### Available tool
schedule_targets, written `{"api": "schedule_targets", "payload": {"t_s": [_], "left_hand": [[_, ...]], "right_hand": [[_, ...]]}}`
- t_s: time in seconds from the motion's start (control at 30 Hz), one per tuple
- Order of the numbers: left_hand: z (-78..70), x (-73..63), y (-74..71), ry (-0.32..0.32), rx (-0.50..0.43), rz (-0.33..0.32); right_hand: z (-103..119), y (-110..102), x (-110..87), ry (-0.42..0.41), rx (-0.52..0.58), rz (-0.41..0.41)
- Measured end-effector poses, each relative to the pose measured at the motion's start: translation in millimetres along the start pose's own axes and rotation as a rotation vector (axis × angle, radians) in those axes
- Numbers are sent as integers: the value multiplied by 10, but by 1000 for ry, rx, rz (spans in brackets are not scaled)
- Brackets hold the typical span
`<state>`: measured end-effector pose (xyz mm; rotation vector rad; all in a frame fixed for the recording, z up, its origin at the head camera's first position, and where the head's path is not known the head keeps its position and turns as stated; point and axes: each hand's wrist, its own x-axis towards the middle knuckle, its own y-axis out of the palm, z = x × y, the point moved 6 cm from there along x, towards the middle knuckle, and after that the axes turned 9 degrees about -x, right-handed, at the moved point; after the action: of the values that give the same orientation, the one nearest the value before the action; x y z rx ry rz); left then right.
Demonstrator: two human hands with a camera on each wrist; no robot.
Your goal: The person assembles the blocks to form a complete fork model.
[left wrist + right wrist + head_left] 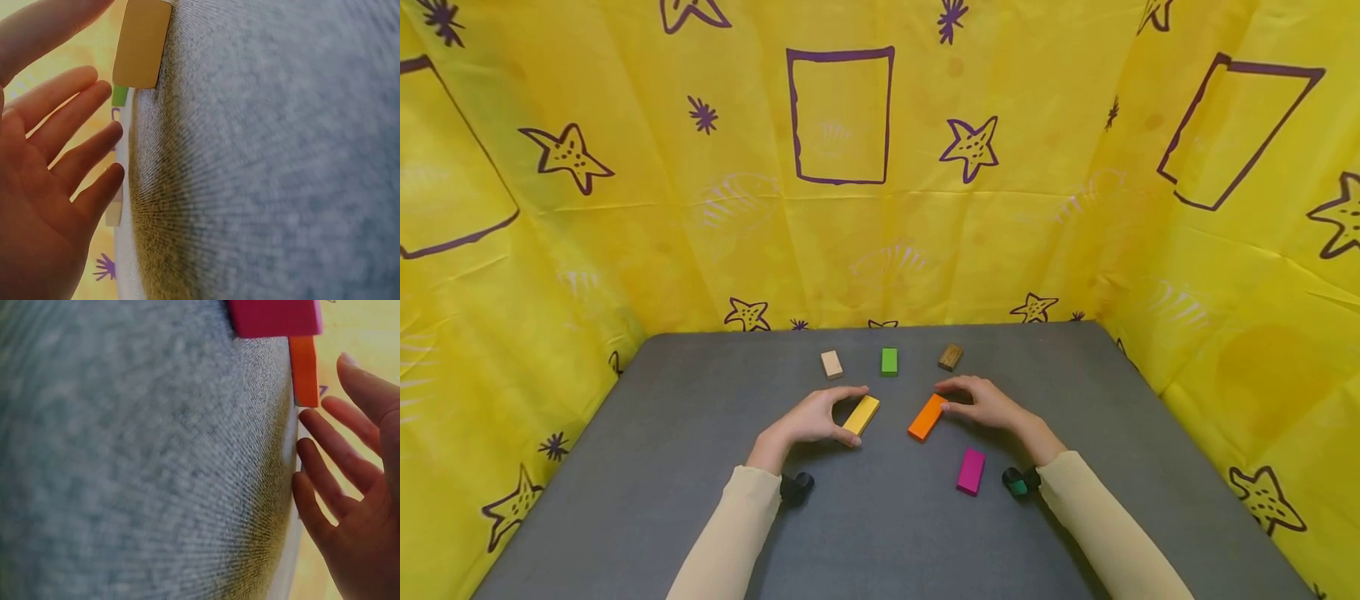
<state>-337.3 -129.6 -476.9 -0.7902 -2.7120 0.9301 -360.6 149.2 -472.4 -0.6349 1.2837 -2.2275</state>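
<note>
On the left, the left hand (808, 419) is spread wide, thumb and fingers parted around the yellow block (862, 414); whether they touch it I cannot tell. Beyond that hand lies the pale block (832, 364), then the green block (889, 362) farther right. Next comes the orange block (927, 417), slanted on the grey table (647, 467), with the brown block (951, 357) beyond it and the magenta block (971, 472) nearer the person. Rightmost, the right hand (988, 406) is wide too, thumb tip right by the orange block, contact unclear
</note>
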Motion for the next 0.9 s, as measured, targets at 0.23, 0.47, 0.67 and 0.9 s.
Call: {"api": "schedule_targets", "payload": {"t_s": [0.23,0.47,0.67,0.9], "left_hand": [[55,12,19,-29,-5,14],[43,11,16,-36,-8,30],[33,7,17,-41,-5,42],[43,9,11,-49,-7,42]], "right_hand": [[-21,15,22,-2,19,5],[-65,45,51,1,27,0],[-74,55,66,-7,8,-2],[-87,67,76,0,4,5]]}}
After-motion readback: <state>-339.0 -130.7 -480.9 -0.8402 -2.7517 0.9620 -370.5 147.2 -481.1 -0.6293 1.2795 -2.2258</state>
